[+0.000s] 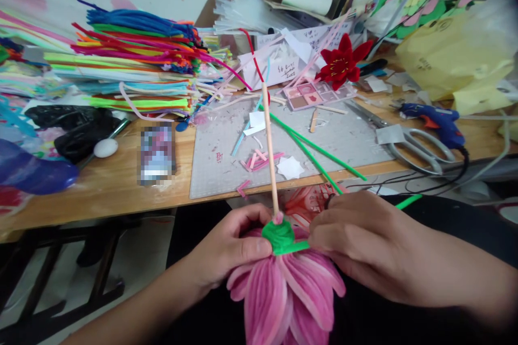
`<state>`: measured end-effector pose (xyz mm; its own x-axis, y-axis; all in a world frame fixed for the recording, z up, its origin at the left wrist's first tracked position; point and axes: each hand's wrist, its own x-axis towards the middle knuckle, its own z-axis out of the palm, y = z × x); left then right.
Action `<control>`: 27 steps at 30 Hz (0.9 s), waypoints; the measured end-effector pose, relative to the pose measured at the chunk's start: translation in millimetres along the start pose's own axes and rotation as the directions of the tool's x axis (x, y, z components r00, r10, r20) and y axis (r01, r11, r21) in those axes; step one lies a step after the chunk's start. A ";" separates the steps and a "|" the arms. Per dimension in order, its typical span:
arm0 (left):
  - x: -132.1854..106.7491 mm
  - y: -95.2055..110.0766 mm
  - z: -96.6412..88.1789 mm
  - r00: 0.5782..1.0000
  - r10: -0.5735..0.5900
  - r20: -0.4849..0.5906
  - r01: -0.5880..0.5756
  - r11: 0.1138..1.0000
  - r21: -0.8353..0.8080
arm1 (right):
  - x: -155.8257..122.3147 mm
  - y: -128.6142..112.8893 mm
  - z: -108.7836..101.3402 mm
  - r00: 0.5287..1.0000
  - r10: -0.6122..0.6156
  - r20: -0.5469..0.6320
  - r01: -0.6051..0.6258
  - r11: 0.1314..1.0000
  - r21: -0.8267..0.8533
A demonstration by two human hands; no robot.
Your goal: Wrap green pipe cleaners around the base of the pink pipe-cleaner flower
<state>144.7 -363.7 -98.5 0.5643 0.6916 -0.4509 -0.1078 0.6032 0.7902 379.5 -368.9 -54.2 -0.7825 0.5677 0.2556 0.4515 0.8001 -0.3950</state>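
Holding a pink flower over the lap, just off the near edge of the tabletop, a person works with both hands at the bloom's green base. The left hand has its grip closed on the left side of that base, thumb pressed on top; the right hand pinches a green strip that leads out of the base to the right.

The work looks well advanced: the petals are gathered into one head, a wooden stick stands fixed in the base, and green covers a rounded patch around its foot. Left undone, by the look of it, are the strip's loose length and the stick, bare along its shaft. Spare green strips lie on the gray mat.

The flower lies head-near: its petals point toward the person and spread a little left and right, while the stick points to the far side, over the mat. The long axis runs near to far, its far end leaning slightly left. Whether the stick touches anything beneath it cannot be told. Scissors and a glue gun lie to the right.
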 end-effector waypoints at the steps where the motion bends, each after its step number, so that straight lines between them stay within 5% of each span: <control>1: -0.6 0.3 -0.3 1.000 0.005 0.000 -0.005 1.000 0.006 | -1.9 2.1 0.8 0.999 0.040 -0.002 -0.040 0.996 0.081; 4: -1.9 0.6 -0.9 1.000 0.010 -0.007 -0.010 0.999 0.035 | -6.2 10.2 3.5 0.996 0.092 0.015 -0.091 0.932 0.350; 8: -2.1 -0.8 -0.4 1.000 0.020 -0.003 -0.020 0.999 0.026 | -5.1 18.2 7.3 0.996 0.088 0.011 -0.082 0.866 0.493; 27: 0.9 1.7 3.6 1.000 0.002 -0.004 -0.002 0.999 0.052 | -0.6 12.7 3.2 0.990 0.128 0.050 -0.136 0.863 0.487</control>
<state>147.9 -363.5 -96.0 0.5604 0.6947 -0.4509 -0.0660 0.5802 0.8118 384.3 -359.6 -62.2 -0.7385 0.6554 0.1584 0.2873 0.5184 -0.8054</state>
